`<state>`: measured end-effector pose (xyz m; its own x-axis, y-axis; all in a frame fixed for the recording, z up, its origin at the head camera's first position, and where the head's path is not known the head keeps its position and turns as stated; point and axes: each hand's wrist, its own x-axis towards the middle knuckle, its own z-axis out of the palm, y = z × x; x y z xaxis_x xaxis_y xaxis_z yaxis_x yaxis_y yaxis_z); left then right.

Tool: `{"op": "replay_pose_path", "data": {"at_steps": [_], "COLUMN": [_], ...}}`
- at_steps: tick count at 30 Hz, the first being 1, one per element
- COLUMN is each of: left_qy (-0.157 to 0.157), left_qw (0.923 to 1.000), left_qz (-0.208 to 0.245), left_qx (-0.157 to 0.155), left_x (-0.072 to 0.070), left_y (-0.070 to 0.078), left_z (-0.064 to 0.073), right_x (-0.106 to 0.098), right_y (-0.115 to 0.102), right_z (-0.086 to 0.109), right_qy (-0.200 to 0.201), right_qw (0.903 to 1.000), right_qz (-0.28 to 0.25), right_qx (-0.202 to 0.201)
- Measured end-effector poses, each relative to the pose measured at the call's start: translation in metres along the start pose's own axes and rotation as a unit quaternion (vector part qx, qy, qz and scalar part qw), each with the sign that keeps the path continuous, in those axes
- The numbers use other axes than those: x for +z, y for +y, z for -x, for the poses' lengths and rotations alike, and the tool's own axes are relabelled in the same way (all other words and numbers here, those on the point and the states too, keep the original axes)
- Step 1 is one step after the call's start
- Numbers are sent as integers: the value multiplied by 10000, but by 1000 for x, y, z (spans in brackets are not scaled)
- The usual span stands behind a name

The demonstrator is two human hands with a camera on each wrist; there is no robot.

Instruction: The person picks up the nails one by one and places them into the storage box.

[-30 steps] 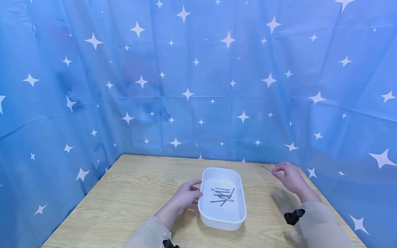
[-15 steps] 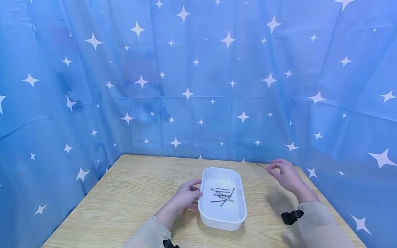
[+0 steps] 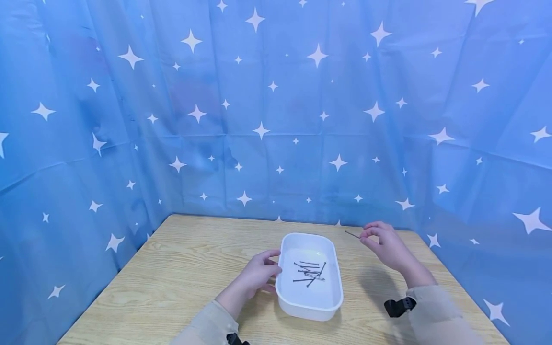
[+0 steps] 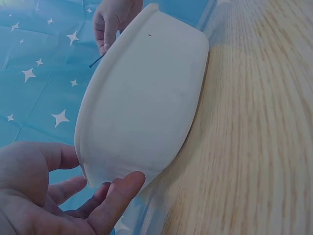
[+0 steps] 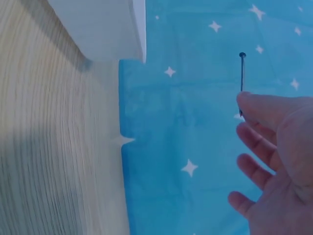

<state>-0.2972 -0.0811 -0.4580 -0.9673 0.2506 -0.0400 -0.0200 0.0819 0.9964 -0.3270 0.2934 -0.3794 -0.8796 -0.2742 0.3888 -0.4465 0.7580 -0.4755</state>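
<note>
A white rectangular plastic tray (image 3: 308,312) stands on the wooden table, with several dark nails (image 3: 304,280) in a loose pile on its floor. My left hand (image 3: 256,274) rests against the tray's left side. In the left wrist view its fairly straight fingers (image 4: 63,156) touch the rim and end wall. To the right of the tray, my right hand (image 3: 385,244) pinches one nail (image 5: 242,73) between thumb and index finger above the table. That nail's head points away from the fingertips; the other fingers are loosely bent.
The light wooden table (image 3: 185,268) extends left and right of the tray. Behind and on both sides hangs a blue curtain (image 3: 276,105) with white stars, close to the table's back edge.
My right hand has moved left toward the tray, carrying the pinched nail. My left hand, the tray and the nails in it stay where they were.
</note>
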Motion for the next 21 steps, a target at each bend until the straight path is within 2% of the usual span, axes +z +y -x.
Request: {"op": "replay_pose_path", "data": {"at_steps": [9, 15, 21], "left_qy": [24, 31, 47], "left_qw": [10000, 10000, 10000], "left_qz": [-26, -20, -41], "left_qx": [-13, 87, 75], "left_x": [0, 1, 2], "left_y": [0, -3, -5], "left_z": [0, -3, -4], "right_x": [19, 32, 44], "right_y": [-17, -26, -32], "right_z": [3, 5, 7], "right_qy": [-90, -78, -179], "right_qw": [9995, 9986, 9981], "right_qz": [-8, -102, -141], "right_qx": [-297, -512, -575]}}
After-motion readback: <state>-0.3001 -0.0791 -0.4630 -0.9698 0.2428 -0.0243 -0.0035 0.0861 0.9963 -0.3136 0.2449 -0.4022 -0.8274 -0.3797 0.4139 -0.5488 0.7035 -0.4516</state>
